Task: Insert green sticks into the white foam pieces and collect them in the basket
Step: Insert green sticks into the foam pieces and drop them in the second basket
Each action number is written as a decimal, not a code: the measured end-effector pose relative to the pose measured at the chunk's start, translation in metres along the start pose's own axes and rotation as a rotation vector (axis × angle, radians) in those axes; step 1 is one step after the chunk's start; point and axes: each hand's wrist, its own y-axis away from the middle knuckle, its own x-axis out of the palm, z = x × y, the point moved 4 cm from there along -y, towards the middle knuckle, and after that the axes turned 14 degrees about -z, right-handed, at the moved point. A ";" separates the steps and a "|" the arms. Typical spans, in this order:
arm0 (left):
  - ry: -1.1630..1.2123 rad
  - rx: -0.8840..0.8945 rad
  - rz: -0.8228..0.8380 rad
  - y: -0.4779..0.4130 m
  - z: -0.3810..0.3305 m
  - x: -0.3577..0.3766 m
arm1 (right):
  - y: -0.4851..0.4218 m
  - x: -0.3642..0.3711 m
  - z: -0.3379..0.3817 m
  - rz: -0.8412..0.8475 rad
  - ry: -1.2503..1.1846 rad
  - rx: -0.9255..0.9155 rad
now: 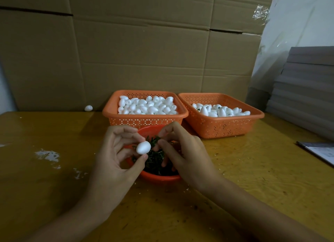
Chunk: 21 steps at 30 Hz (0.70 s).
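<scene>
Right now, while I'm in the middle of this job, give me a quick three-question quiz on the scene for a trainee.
1. True or false: the left hand holds a foam egg.
2. Which holds more eggs? A: the left basket. B: the right basket.
3. Fill in: the green sticks lie in a red ____.
Key: 1 true; 2 A; 3 bowl.
</scene>
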 end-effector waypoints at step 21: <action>-0.124 0.097 0.036 0.000 -0.014 0.003 | 0.001 0.000 0.000 0.013 0.037 0.014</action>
